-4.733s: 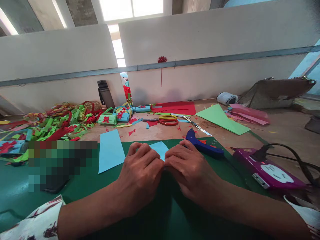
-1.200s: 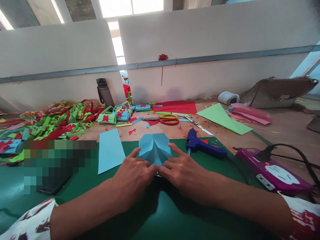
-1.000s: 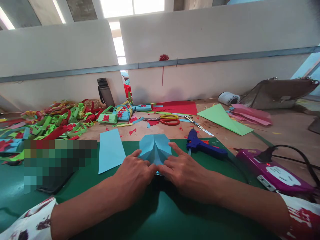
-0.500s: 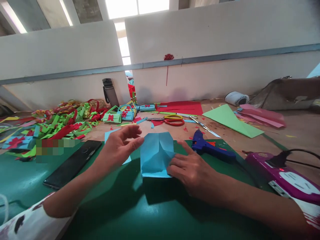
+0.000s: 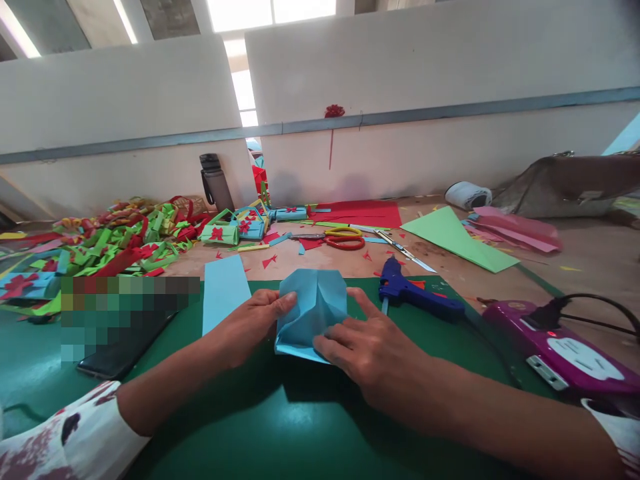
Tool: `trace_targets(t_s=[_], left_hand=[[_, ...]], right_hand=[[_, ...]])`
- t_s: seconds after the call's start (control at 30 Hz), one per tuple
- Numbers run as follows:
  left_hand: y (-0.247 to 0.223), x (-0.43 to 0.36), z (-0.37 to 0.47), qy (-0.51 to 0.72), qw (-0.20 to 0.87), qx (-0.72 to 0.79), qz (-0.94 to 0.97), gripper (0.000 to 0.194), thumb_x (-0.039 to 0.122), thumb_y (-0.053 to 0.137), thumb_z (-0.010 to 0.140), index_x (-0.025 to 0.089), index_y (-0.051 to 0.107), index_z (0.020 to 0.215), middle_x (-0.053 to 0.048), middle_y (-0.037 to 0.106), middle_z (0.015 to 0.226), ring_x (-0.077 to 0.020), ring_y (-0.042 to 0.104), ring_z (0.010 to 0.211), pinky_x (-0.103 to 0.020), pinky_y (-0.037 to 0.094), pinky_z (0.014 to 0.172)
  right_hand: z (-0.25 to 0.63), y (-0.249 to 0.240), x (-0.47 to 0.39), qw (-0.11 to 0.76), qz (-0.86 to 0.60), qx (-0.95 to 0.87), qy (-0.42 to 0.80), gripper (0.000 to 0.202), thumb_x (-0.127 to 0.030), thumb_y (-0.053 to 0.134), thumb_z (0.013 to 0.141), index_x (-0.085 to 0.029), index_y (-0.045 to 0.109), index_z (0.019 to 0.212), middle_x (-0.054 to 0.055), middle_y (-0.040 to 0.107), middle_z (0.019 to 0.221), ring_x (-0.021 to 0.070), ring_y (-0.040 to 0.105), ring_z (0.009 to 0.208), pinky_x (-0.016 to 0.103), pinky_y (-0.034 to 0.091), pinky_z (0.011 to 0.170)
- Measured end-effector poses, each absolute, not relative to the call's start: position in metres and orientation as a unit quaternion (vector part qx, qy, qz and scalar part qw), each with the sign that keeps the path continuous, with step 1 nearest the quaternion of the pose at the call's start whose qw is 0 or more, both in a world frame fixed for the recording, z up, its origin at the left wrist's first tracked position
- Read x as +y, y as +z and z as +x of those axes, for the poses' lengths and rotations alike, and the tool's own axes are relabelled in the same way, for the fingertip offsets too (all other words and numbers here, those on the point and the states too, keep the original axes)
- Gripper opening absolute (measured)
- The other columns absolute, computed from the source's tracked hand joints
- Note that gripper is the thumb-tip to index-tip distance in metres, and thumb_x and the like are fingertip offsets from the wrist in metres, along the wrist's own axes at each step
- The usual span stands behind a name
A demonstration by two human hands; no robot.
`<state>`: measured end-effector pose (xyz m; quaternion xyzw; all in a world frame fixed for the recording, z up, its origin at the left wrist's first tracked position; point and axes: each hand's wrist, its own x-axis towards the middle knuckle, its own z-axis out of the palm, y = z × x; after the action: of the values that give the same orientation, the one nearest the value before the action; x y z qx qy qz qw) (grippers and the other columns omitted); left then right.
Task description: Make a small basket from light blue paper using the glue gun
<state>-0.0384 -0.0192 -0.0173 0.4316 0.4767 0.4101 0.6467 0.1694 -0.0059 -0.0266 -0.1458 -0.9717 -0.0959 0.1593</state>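
Observation:
A folded piece of blue paper (image 5: 310, 307), with cut upper corners and a crease down its middle, is held up above the green cutting mat (image 5: 300, 433). My left hand (image 5: 257, 323) pinches its left edge, thumb on the near face. My right hand (image 5: 363, 343) grips the lower right side, fingers pressed on the front and the index finger stretched up along the right edge. The right thumb is hidden. Behind my left hand a flat blue paper strip (image 5: 223, 287) lies partly on the mat.
Right of my hands lie a blue glue gun (image 5: 420, 293) and a purple power strip (image 5: 565, 353) with a plugged cord. Scissors (image 5: 345, 238) and a cutter knife (image 5: 405, 250) lie behind. A phone (image 5: 125, 340), finished paper bags (image 5: 220, 233) and a heap of paper pieces (image 5: 120, 240) are left.
My left hand has come down and closed on the paper's left edge. The right fingers have shifted left across its front, and the paper's lower edge has tilted. The view has moved slightly.

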Motion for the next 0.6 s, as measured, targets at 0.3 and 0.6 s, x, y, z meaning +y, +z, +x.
trace_targets(t_s=[0.3,0.6], left_hand=[[-0.014,-0.019,-0.037,0.442,0.697,0.423,0.374,0.021,0.03,0.071,0.074,0.013,0.059,0.067,0.001,0.06,0.059,-0.0085,0.054,0.052,-0.018,0.042,0.051],[-0.026,-0.017,-0.045,0.431,0.701,0.409,0.393,0.019,0.029,0.072,0.072,0.012,0.065,0.076,-0.002,0.062,0.063,-0.0113,0.057,0.056,-0.022,0.046,0.057]], right_hand=[[0.166,-0.019,-0.009,0.096,-0.14,-0.982,-0.083,0.019,-0.004,0.046,0.072,-0.018,0.057,0.079,0.003,0.064,0.089,0.015,0.05,0.064,0.053,0.0,0.103],[0.159,-0.012,-0.011,0.063,-0.152,-0.985,-0.053,0.04,-0.004,0.047,0.067,-0.016,0.055,0.104,0.002,0.063,0.083,0.018,0.052,0.069,0.053,0.001,0.104]])
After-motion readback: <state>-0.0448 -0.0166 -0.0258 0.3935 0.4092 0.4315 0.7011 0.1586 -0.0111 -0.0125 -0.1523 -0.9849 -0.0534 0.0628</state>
